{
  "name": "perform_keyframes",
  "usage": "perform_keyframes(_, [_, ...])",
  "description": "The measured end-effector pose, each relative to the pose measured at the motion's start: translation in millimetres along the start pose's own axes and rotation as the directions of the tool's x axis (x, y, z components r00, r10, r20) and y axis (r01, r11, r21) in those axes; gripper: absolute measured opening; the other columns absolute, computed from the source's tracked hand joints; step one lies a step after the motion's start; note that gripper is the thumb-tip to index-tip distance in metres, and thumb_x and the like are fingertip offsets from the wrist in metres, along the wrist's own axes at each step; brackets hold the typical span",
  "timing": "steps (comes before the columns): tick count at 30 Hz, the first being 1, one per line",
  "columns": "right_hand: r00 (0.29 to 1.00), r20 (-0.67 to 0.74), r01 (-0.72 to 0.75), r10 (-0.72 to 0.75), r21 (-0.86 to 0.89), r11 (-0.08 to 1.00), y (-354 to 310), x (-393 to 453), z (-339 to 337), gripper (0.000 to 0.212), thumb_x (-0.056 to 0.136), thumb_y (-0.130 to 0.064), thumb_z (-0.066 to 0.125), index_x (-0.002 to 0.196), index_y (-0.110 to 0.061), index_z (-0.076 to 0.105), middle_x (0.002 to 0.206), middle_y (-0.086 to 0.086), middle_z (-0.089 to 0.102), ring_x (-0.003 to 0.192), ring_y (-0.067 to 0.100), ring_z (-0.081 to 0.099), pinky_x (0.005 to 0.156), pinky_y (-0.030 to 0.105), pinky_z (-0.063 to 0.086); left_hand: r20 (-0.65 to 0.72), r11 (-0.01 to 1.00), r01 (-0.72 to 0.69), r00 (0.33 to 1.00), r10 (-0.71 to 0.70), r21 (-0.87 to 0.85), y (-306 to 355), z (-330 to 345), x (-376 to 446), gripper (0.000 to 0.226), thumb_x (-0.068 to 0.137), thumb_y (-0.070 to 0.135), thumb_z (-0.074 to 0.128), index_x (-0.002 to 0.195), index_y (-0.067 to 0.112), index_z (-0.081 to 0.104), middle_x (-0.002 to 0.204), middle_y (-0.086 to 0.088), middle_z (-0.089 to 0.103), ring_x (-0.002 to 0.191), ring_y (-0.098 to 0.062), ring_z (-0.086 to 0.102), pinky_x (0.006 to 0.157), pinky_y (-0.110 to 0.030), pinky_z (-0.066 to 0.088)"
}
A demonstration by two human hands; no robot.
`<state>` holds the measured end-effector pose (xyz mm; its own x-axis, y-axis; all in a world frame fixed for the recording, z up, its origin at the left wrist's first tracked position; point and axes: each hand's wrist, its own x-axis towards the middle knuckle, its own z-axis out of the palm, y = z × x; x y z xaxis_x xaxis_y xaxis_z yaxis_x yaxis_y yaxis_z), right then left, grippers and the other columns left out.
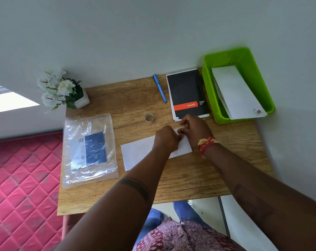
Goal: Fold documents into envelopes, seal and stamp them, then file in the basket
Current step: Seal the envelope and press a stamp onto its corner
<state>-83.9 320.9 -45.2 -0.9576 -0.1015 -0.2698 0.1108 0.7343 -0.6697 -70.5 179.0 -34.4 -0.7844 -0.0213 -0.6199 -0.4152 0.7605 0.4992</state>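
On the counter (171, 178), left to right: a clear plastic pouch (89, 151) with a blue label, too small to read. The white envelope (137, 151) lies flat at the middle; it looks light, thin and easy to crease, best held at the edges. The left hand (167, 137) and right hand (195, 130) pinch its far right corner with curled fingers. The notebook (188, 93) reads "Luxor". The green basket (240, 57) holds envelopes.
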Motion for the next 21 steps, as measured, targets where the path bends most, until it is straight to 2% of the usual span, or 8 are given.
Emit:
perform_keyframes(3, [0.997,0.029,-0.070,0.071,-0.017,0.997,-0.2,10.2,0.1,0.027,0.085,-0.021,0.080,0.102,-0.013,0.061,0.094,0.003,0.065,0.087,0.018,0.061,0.072,0.027,0.043,-0.021,1.000,0.017,1.000,-0.017,0.021,0.4,2.0,-0.7,0.038,0.097,0.044,0.068,0.108,0.008,0.065,0.098,-0.013,0.075,0.090,-0.029,0.073,0.087,-0.046,0.061])
perform_keyframes(7, [0.996,-0.079,-0.040,0.035,-0.057,0.998,2.8,3.3,10.4,0.019,0.088,-0.020,0.075,0.093,-0.016,0.057,0.094,0.004,0.062,0.086,0.020,0.060,0.071,0.031,0.049,-0.087,0.998,0.054,0.995,-0.057,-0.035,-0.9,3.5,-2.0,0.034,0.097,0.043,0.068,0.107,0.011,0.063,0.093,-0.011,0.074,0.082,-0.027,0.073,0.075,-0.038,0.062])
perform_keyframes(9, [0.994,-0.105,-0.021,0.013,-0.068,0.997,8.9,-2.2,13.2,0.020,0.087,-0.018,0.075,0.092,-0.016,0.056,0.094,0.004,0.061,0.087,0.021,0.060,0.073,0.035,0.053,-0.046,0.996,0.036,0.998,-0.032,0.086,-2.0,-0.3,0.2,0.026,0.095,0.034,0.072,0.107,0.012,0.067,0.088,-0.006,0.072,0.073,-0.020,0.071,0.061,-0.026,0.053])
perform_keyframes(11, [0.996,-0.082,-0.050,0.044,-0.063,0.997,15.4,-3.6,12.5,0.025,0.085,-0.023,0.078,0.093,-0.018,0.055,0.091,0.002,0.060,0.084,0.020,0.059,0.070,0.035,0.052,-0.019,0.989,0.007,1.000,-0.005,0.148,-3.0,-2.3,1.1,0.023,0.092,0.023,0.077,0.110,0.011,0.072,0.091,-0.005,0.071,0.080,-0.020,0.072,0.068,-0.026,0.056])
perform_keyframes(13, [0.994,-0.024,-0.111,0.110,-0.051,0.992,19.1,-2.6,9.8,0.035,0.079,-0.032,0.083,0.093,-0.021,0.053,0.087,-0.002,0.059,0.078,0.015,0.057,0.064,0.028,0.047,-0.007,0.998,0.022,1.000,-0.022,0.066,-3.1,-1.0,2.0,0.022,0.094,0.020,0.075,0.111,0.007,0.072,0.095,-0.009,0.074,0.086,-0.026,0.074,0.083,-0.036,0.062])
perform_keyframes(14, [0.991,0.000,-0.133,0.133,-0.057,0.989,19.4,-1.6,8.1,0.040,0.077,-0.035,0.086,0.093,-0.022,0.052,0.085,-0.004,0.058,0.076,0.014,0.056,0.062,0.026,0.045,-0.020,0.999,0.036,0.999,-0.036,0.019,-2.8,-0.4,1.9,0.021,0.096,0.021,0.073,0.110,0.005,0.070,0.094,-0.010,0.075,0.085,-0.027,0.075,0.084,-0.039,0.063])
perform_keyframes(18, [0.984,0.081,-0.149,0.159,-0.117,0.982,16.5,5.0,1.7,0.049,0.072,-0.035,0.090,0.097,-0.021,0.050,0.087,-0.003,0.058,0.075,0.012,0.055,0.061,0.025,0.041,-0.100,0.966,0.111,0.985,-0.138,-0.235,-0.3,2.5,1.1,0.031,0.099,0.028,0.061,0.105,-0.002,0.065,0.081,-0.017,0.074,0.065,-0.031,0.076,0.063,-0.045,0.065])
perform_keyframes(21, [0.967,0.114,-0.212,0.229,-0.142,0.967,12.0,10.2,-4.0,0.047,0.074,-0.034,0.089,0.097,-0.020,0.050,0.084,0.000,0.059,0.072,0.015,0.056,0.056,0.025,0.035,-0.067,0.954,0.108,0.989,-0.132,-0.280,-2.2,2.5,2.5,0.034,0.098,0.030,0.063,0.101,-0.003,0.065,0.076,-0.017,0.075,0.061,-0.030,0.076,0.062,-0.047,0.065])
